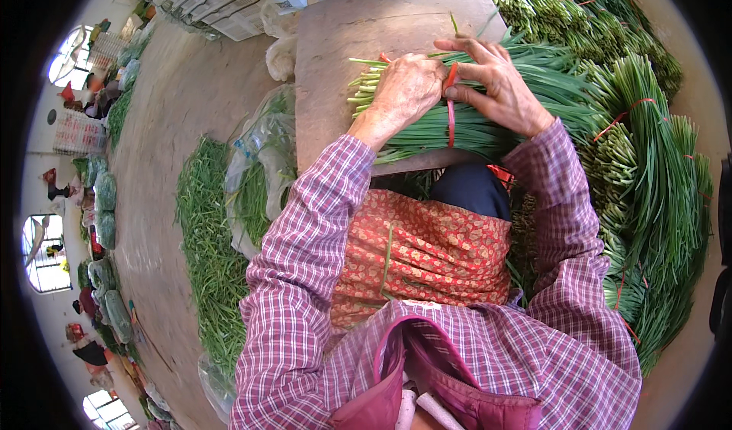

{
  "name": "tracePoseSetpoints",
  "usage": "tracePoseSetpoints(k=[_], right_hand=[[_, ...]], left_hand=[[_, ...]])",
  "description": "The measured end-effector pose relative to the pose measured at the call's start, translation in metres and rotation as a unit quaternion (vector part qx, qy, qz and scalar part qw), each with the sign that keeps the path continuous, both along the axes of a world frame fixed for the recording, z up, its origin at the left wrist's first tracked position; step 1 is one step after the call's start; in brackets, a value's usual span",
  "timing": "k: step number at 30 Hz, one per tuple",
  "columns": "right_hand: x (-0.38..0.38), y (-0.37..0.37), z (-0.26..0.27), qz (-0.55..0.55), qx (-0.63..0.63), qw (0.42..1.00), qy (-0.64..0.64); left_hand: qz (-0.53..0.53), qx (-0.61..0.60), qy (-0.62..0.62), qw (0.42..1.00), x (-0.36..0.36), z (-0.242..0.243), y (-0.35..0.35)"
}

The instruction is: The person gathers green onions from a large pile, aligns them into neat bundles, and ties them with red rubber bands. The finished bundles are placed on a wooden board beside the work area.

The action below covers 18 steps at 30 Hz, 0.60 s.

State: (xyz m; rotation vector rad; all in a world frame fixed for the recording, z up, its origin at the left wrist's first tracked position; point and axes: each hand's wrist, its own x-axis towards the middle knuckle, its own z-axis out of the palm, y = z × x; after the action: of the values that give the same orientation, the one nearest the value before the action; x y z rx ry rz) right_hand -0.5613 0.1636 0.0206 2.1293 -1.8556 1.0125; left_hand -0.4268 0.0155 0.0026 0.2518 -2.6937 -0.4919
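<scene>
A bunch of long green leafy stalks that look like garlic chives (pixel 486 127) lies across a wooden board (pixel 337 30) before me, pale cut ends to the left. A red tie (pixel 450 124) runs around its middle. My left hand (pixel 409 81) rests on top of the bunch with curled fingers, gripping the tie at its upper part. From the right, my right hand (pixel 500 84) pinches the tie between thumb and forefinger, its other fingers spread. Another bit of red (pixel 385 58) shows behind my left hand, near the cut ends.
Tied chive bunches (pixel 646 161) are heaped at my right, more bunches (pixel 549 12) beyond the board. Loose green leaves (pixel 209 247) and a clear plastic bag (pixel 274 161) lie on the floor at left. White crates (pixel 217 1) stand at upper left. People and wrapped bundles (pixel 106 190) line the far wall.
</scene>
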Motion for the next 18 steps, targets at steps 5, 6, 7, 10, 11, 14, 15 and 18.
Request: tracePoseSetpoints(k=[5,6,7,10,11,14,15,18], right_hand=[[-0.012,-0.012,-0.017,0.084,0.111,0.977,-0.164],[-0.012,-0.012,-0.021,0.075,0.121,0.978,-0.154],[-0.012,-0.012,-0.023,0.093,0.098,0.980,-0.144],[-0.012,-0.008,-0.025,0.086,0.087,0.981,-0.152],[-0.012,-0.007,-0.025,0.080,0.093,0.981,-0.152],[-0.012,-0.006,-0.024,0.067,0.104,0.979,-0.164],[-0.012,-0.005,-0.024,0.063,0.102,0.980,-0.160],[-0.012,-0.004,-0.026,0.051,0.089,0.986,-0.128]], left_hand=[[0.022,0.158,-0.037,0.986,0.013,0.018,-0.027],[0.049,0.185,0.007,0.982,0.016,0.025,-0.043],[0.066,0.211,0.063,0.973,0.023,0.029,-0.060],[0.101,0.454,0.163,0.870,0.055,0.027,-0.109],[0.121,0.521,0.181,0.825,0.064,0.018,-0.117],[0.123,0.602,0.168,0.771,0.076,-0.016,-0.124],[0.106,0.610,0.183,0.764,0.074,-0.025,-0.122],[0.071,0.638,0.203,0.739,0.054,-0.045,-0.104]])
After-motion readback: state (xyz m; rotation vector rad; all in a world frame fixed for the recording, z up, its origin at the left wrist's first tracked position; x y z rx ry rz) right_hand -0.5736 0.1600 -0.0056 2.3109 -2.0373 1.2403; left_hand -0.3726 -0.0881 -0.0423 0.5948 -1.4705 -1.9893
